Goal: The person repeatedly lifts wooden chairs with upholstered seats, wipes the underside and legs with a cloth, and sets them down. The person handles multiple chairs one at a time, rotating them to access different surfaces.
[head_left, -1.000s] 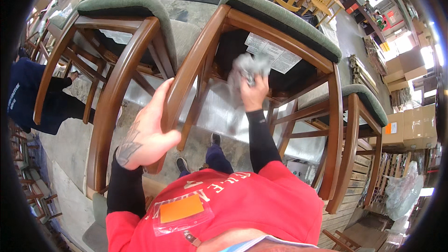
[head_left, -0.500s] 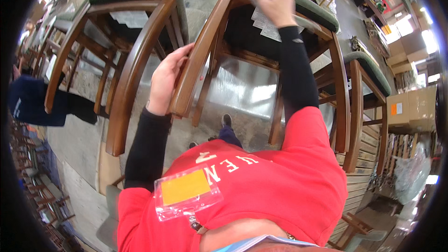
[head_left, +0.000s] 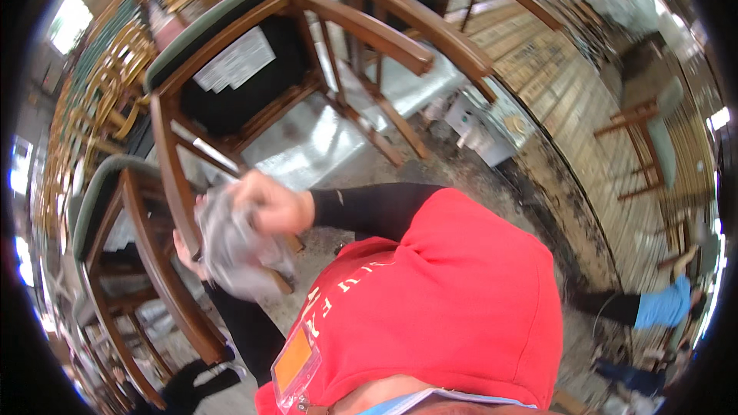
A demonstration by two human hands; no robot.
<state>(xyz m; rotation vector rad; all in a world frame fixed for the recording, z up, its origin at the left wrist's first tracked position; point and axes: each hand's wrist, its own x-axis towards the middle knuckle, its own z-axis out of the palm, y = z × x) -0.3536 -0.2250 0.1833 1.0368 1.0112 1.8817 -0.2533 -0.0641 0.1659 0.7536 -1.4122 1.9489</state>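
Observation:
A brown wooden chair (head_left: 247, 134) stands tipped in front of me, its black underside with white paper labels facing me and its legs pointing my way. My right hand (head_left: 275, 204) grips a crumpled grey cloth (head_left: 231, 238), blurred by motion, at the lower end of the near-left chair leg (head_left: 171, 161). Around that same leg end, my left hand (head_left: 184, 256) is closed; the cloth and the leg partly hide it. Green-grey upholstery edges the chair's seat.
Similar chairs stand tipped close by on the left (head_left: 142, 238) and right (head_left: 411, 19). Yellowish wooden chairs (head_left: 115, 81) are massed at the far left. At the right are a slatted wooden platform (head_left: 530, 54), another chair (head_left: 646, 134) and a person in light blue (head_left: 663, 303).
My view has turned, so the chair appears farther left. My right hand with the cloth has come from the seat's upper edge down to the leg end near my left hand.

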